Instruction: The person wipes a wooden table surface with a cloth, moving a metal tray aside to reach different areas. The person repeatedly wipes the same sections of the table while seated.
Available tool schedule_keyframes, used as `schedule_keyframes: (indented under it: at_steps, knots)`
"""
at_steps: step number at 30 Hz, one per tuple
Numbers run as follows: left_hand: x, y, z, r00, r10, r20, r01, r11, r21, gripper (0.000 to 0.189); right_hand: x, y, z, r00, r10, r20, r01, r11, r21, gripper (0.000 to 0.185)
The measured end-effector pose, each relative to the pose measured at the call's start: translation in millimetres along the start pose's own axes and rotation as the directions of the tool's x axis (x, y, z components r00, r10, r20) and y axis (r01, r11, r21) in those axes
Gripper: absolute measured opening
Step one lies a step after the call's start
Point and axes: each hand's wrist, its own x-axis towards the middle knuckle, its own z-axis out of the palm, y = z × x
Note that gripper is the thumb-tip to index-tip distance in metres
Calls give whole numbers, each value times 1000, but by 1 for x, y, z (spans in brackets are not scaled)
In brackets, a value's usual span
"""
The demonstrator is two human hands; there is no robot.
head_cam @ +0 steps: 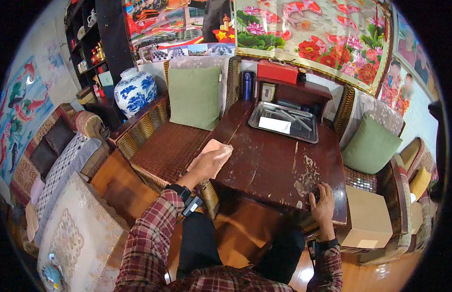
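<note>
My left hand (208, 164) presses on a folded peach-pink cloth (216, 145) at the left edge of a dark red wooden table (262, 160). Part of the cloth hangs beyond that edge, and my palm hides some of it. Near the table's right front corner, my right hand (323, 204) rests on the top with its fingers apart, holding nothing that I can see. Worn, flaked paint (308, 173) marks the wood just beyond those fingers. Towards the back of the table lies a metal tray (253, 122) with a white paper (274, 125) and several long slim items inside.
A low shelf (313, 89) with a red box (277, 72) stands behind the tray. Cushioned armchairs flank the table, with green pillows (195, 98). A blue-and-white porcelain jar (135, 91) sits at the left. On the right is a cardboard box (368, 215).
</note>
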Motion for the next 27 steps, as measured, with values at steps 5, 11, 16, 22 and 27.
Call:
schedule_keyframes:
  at_steps: [5,11,16,22,27]
  knots:
    - [19,-6,-13,985,9,174,2,998,-60,47,-2,1,1,1000,-20,-6,20,999,30,47]
    - [-2,-25,-9,949,26,315,-176,871,459,79,0,-1,-1,999,-41,-18,41,999,17,47]
    - [6,-27,13,962,-90,259,-56,859,508,86,3,2,-6,999,-33,26,33,999,12,50]
    - [28,-32,-7,867,-273,417,15,851,525,97,57,46,-35,825,-125,551,58,989,138,38]
    - [53,-41,-6,899,-269,347,21,816,578,94,131,59,-33,797,-351,491,250,933,260,24]
